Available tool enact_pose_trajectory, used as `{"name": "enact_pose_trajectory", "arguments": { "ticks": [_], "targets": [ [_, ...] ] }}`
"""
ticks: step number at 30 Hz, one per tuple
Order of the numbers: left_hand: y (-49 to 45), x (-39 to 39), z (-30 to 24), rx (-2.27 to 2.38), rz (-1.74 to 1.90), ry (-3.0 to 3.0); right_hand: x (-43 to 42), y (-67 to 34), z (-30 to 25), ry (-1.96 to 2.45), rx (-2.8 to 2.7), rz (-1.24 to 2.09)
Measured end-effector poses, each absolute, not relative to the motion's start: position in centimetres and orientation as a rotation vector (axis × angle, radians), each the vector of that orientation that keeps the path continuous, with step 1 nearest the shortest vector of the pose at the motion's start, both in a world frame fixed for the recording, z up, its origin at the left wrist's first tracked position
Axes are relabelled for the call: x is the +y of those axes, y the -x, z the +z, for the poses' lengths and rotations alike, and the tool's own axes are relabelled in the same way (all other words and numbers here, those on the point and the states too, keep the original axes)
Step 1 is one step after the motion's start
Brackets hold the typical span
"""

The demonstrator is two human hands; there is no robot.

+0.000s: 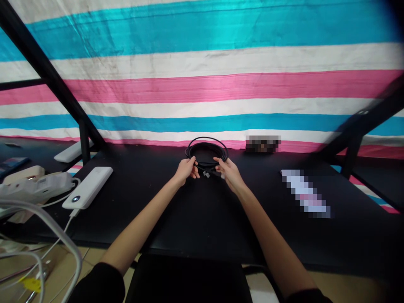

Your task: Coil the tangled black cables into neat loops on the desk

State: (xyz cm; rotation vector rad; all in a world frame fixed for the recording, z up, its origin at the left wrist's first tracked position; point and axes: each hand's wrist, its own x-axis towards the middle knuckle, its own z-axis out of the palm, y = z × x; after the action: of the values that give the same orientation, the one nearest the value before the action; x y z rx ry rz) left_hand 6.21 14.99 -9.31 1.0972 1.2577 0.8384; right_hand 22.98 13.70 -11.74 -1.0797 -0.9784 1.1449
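Observation:
A black cable (pixel 206 147) wound into a round coil sits at the far middle of the black table (pixel 195 210). My left hand (pixel 187 169) pinches the coil's left side. My right hand (pixel 229 171) grips its right side, fingers curled round the strands. Between the two hands the cable's loose ends with small plugs (pixel 207 172) hang down just above the table top. Both forearms reach straight out from the near edge.
A white power bank (pixel 88 187) with a white lead lies at the left, beside a white power strip (pixel 38 187) and more white cables. Black frame posts (pixel 84 145) stand at both back corners. A striped cloth (pixel 202 84) hangs behind. A dark chair seat (pixel 186 280) sits below.

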Motion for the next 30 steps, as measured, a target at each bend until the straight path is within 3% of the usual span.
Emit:
{"name": "enact_pose_trajectory", "arguments": {
  "ticks": [17,30],
  "targets": [
    [-6.0,14.7,-9.0,1.182,1.067,-0.956,14.8,-24.5,-12.3,1.124,-0.891,1.000],
    [-2.2,12.5,-9.6,1.332,0.919,-1.231,14.3,-27.8,-12.5,1.368,-0.693,0.829]
  ]
}}
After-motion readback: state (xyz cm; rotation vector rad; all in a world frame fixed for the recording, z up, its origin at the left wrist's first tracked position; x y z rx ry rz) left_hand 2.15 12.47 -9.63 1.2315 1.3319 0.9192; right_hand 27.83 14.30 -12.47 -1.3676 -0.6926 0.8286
